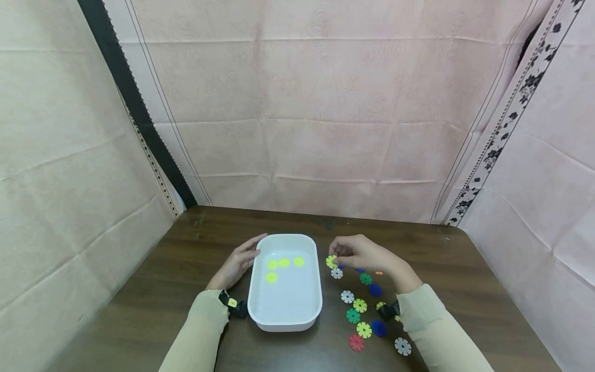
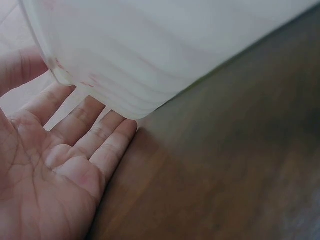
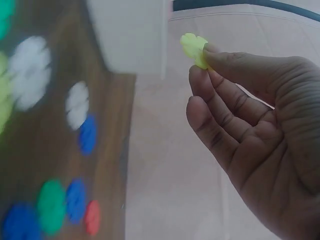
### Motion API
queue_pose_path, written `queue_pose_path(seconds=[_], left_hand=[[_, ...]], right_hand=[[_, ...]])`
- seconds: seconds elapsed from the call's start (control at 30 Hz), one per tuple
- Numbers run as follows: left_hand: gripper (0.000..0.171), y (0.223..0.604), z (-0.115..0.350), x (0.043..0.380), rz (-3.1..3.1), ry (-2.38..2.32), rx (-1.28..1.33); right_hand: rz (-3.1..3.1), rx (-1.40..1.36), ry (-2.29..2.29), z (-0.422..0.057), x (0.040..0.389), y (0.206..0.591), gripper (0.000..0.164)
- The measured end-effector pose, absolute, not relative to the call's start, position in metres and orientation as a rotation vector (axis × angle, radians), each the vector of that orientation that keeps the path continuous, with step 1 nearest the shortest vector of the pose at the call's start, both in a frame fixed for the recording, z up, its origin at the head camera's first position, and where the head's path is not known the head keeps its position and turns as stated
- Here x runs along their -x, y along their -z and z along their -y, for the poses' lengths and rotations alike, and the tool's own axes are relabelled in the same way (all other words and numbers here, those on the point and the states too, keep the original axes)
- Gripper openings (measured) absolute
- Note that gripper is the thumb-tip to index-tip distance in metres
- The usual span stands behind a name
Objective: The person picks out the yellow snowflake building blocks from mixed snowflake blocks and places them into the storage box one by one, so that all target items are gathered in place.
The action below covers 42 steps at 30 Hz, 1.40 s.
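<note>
My right hand (image 1: pixel 360 252) pinches a yellow flower-shaped disc (image 3: pixel 194 49) between thumb and fingertips, raised just right of the white tray (image 1: pixel 288 323). In the right wrist view, the other fingers are loosely bent below the disc. My left hand (image 1: pixel 236 266) rests against the tray's left side. In the left wrist view, its fairly straight fingers (image 2: pixel 82 117) touch the outer wall, with the thumb near the rim. Several yellow discs (image 1: pixel 271 278) lie inside the tray, toward its far end.
Right of the tray, loose notched discs lie scattered on the brown table (image 1: pixel 260 356): white (image 1: pixel 347 296), green (image 1: pixel 353 315), blue (image 1: pixel 378 328), red (image 1: pixel 356 342) and yellow (image 1: pixel 364 330). Some are partly under the right forearm. Pale cloth (image 1: pixel 321 129) hangs behind the table.
</note>
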State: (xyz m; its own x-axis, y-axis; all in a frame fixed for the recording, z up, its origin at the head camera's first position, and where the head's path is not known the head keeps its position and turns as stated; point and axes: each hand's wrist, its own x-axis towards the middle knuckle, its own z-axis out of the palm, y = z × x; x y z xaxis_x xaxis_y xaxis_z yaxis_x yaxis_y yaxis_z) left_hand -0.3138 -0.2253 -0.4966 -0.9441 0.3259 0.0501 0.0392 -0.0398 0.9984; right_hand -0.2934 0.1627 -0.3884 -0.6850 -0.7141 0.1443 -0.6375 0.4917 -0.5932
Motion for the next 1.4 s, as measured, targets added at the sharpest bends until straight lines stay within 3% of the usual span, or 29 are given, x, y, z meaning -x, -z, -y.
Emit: queue_pose_path(seconds=[0.5, 0.73, 1.0, 1.4], left_hand=[[0.051, 0.495, 0.226, 0.314, -2.035, -2.09, -0.359], [0.05, 0.495, 0.228, 0.315, -2.005, -2.112, -0.357], [0.051, 0.497, 0.227, 0.314, -2.009, -2.08, -0.372], [0.053, 0.496, 0.227, 0.313, -1.983, -2.104, -0.412]], right_hand=[[-2.447, 1.154, 1.143, -0.068, 0.334, 0.363, 0.015], [-2.326, 1.119, 1.102, -0.028, 0.349, 0.372, 0.012], [-2.333, 1.024, 0.722, -0.02, 0.348, 0.398, 0.009], [-2.321, 0.97, 0.582, -0.017, 0.34, 0.398, 0.006]])
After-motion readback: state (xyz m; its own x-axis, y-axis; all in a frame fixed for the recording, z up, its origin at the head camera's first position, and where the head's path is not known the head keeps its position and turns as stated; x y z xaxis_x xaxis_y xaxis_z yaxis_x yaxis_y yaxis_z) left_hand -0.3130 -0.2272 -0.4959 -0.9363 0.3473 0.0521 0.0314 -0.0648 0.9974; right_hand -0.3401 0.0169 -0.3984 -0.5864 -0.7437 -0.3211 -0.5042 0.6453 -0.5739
